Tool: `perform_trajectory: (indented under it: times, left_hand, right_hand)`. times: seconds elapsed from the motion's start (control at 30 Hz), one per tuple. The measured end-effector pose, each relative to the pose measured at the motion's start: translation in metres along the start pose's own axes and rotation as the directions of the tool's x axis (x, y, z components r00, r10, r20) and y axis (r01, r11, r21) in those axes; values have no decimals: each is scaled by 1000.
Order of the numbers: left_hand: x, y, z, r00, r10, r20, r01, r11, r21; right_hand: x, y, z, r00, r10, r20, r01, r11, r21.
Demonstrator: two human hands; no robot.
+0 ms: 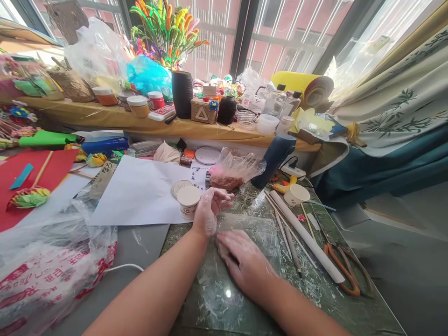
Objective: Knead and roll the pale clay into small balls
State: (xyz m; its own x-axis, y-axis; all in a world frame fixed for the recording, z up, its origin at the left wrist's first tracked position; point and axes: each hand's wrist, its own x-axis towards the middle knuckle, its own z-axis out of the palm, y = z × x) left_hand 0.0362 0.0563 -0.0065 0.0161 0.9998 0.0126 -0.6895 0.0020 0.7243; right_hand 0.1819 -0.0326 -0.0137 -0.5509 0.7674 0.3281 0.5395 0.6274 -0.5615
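My left hand [210,210], dusted with white powder, is raised with its palm turned to the right and its fingers apart, loosely bent. No object shows in it. Just left of it, close to the wrist, stands a small white paper cup [188,200] with a pale round top. A second round pale piece [182,186] lies behind that cup. My right hand [241,256], also powdery, rests palm down with fingers stretched out on a clear sheet [255,226] smeared with white residue. Anything beneath its palm is hidden.
Right of the sheet lie a long pale roller [308,238], thin sticks, orange-handled scissors [341,270] and a paper cup [297,194]. White paper [140,191] and a crumpled plastic bag [52,275] lie left. Behind are a bag of brown material [231,175], a dark cylinder [275,161] and a crowded ledge.
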Motion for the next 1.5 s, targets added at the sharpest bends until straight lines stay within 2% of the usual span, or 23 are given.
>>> perform_trajectory:
  times: [0.07, 0.13, 0.23, 0.3, 0.33, 0.43, 0.53, 0.63, 0.77, 0.87, 0.93, 1.0, 1.1, 1.2, 1.27, 1.37, 1.43, 1.5]
  left_hand:
    - [0, 0, 1, 1000, 1, -5, -1, 1000, 12]
    - [-1, -1, 1, 1000, 1, 4, -1, 1000, 28]
    - [0, -3, 1, 999, 4, 36, -6, 998, 57]
    - [1, -4, 0, 999, 6, 43, -9, 998, 69]
    - [1, -4, 0, 999, 4, 37, -7, 998, 70]
    - [2, -4, 0, 1000, 0, 8, -1, 998, 69]
    - [1, -5, 0, 1000, 13, 18, -14, 996, 86]
    - [1, -8, -1, 998, 33, 59, -40, 992, 124]
    - [3, -12, -3, 991, 32, 129, -58, 977, 203]
    - [5, -13, -2, 992, 31, 118, -58, 972, 227]
    - [4, -12, 0, 994, 30, 106, -56, 966, 251]
    - [2, -11, 2, 994, 13, 106, -45, 951, 305]
    - [-3, -11, 6, 986, -48, 161, -24, 910, 415]
    - [-6, -13, 8, 958, -112, 262, -43, 854, 519]
    - [-5, -15, 7, 945, -150, 291, -55, 803, 593]
    - [-3, -17, 5, 938, -203, 280, -69, 683, 727]
    - [-2, -18, 5, 934, -228, 276, -101, 570, 816]
    - [-3, -16, 6, 928, -241, 283, -145, 467, 872]
  right_hand:
    - [-17, -4, -10, 993, -57, 99, 54, 998, 38]
    - [-23, 1, -21, 989, -22, 144, 18, 999, 31]
    - [-11, 9, -23, 984, 174, 25, -173, 983, -64]
    - [-1, 4, -10, 975, 218, -49, -222, 972, -81]
    - [1, -4, -2, 984, 176, -40, -178, 982, -57]
    - [-9, -32, 14, 997, -52, 53, 47, 995, 88]
    - [-28, -45, 7, 973, -198, 115, 176, 968, 177]
    - [-29, -33, -5, 977, -168, 130, 148, 977, 154]
    - [-14, -21, 3, 1000, 13, -23, -12, 998, 58]
    - [-19, -35, 11, 992, -94, 89, 82, 987, 135]
    - [-31, -45, 6, 965, -199, 171, 162, 965, 208]
    - [-42, -49, -5, 946, -246, 210, 196, 953, 233]
    - [-44, -44, -13, 961, -173, 214, 136, 975, 179]
    - [-34, -43, 0, 985, -80, 153, 60, 989, 134]
    - [-30, -47, 10, 988, -97, 118, 78, 985, 154]
    - [-40, -52, 9, 982, -151, 113, 130, 976, 177]
    - [-54, -45, -3, 980, -144, 135, 126, 983, 137]
    - [-68, -30, -18, 990, -85, 113, 80, 996, 46]
